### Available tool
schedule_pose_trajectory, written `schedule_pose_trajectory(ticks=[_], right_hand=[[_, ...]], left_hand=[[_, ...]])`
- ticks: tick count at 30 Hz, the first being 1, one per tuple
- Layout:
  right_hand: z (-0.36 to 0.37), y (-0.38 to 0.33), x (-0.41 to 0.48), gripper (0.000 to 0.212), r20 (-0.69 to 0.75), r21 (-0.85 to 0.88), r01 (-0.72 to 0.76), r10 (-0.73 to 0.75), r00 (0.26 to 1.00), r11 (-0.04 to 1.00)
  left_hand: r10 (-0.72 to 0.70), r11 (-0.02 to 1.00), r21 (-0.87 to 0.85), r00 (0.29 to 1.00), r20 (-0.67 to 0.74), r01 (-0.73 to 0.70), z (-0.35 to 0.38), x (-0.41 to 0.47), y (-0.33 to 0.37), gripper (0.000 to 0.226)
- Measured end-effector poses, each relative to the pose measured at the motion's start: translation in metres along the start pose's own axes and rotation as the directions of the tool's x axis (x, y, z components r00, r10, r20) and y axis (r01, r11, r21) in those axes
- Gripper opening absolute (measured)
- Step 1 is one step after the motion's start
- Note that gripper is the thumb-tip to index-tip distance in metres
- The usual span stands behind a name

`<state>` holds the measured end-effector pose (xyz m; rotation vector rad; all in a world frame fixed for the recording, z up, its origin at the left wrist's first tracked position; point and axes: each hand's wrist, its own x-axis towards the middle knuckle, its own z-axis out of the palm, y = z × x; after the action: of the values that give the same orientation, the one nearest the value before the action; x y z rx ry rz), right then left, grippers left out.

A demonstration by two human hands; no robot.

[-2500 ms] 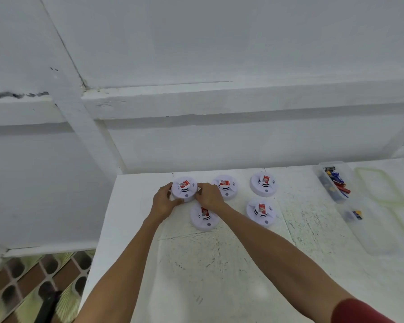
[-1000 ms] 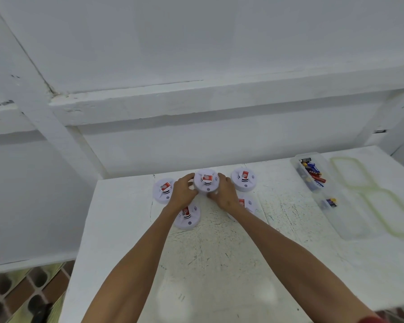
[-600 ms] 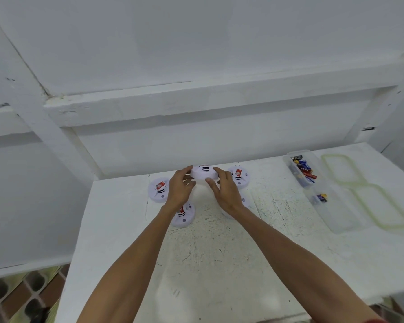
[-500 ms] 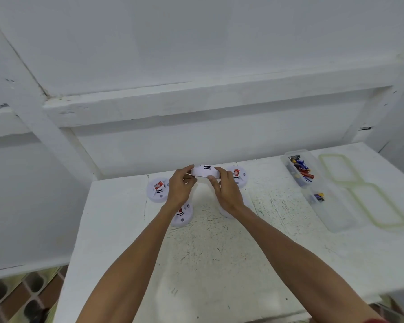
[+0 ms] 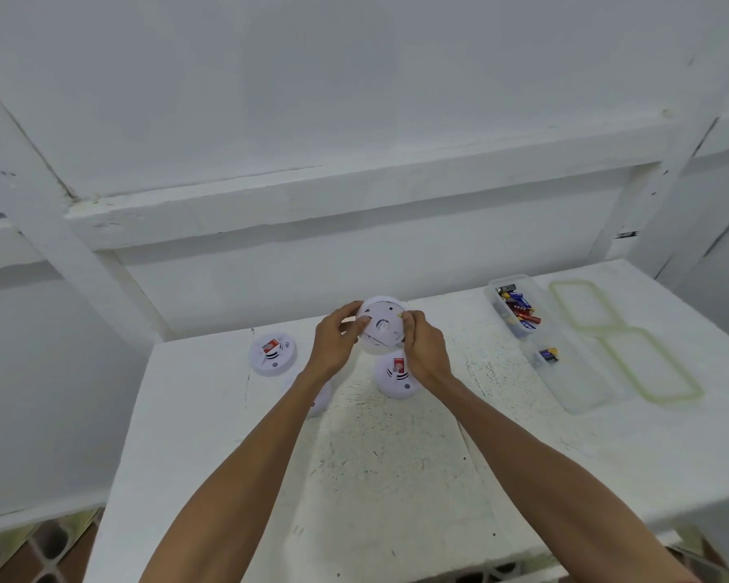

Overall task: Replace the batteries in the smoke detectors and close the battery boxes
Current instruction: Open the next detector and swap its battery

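I hold one round white smoke detector [image 5: 380, 326] above the table, tilted so its back faces me. My left hand [image 5: 333, 342] grips its left edge and my right hand [image 5: 422, 347] grips its right edge. On the table lie other white detectors with red labels: one at the left [image 5: 272, 354], one below my right hand [image 5: 396, 375], and one mostly hidden under my left wrist [image 5: 321, 398]. A clear plastic box [image 5: 561, 363] at the right holds several batteries [image 5: 517, 310] at its far end and a few more [image 5: 549, 354] in the middle.
The white table [image 5: 379, 477] stands against a white wall with a ledge. Two green-rimmed clear lids [image 5: 628, 342] lie to the right of the battery box. Patterned floor tiles [image 5: 26, 553] show at the lower left, past the table's left edge.
Both hands left the far-left detector, took the middle back one, lifted it off the table and turned it over so its back faces me.
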<state>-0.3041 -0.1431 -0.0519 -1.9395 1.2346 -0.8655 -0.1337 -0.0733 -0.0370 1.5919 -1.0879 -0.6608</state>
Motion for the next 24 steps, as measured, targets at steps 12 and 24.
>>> schedule_pose_trajectory(ticks=[12, 24], right_hand=[[-0.047, 0.026, -0.007, 0.035, -0.018, 0.025, -0.072, 0.072, 0.997, 0.997], [-0.095, 0.044, -0.009, 0.01, -0.001, -0.092, -0.083, 0.083, 0.997, 0.992]], left_hand=[[-0.087, 0.974, -0.185, 0.969, 0.23, 0.132, 0.057, -0.006, 0.033, 0.057], [-0.215, 0.84, -0.476, 0.965, 0.151, 0.261, 0.128, -0.031, 0.032, 0.029]])
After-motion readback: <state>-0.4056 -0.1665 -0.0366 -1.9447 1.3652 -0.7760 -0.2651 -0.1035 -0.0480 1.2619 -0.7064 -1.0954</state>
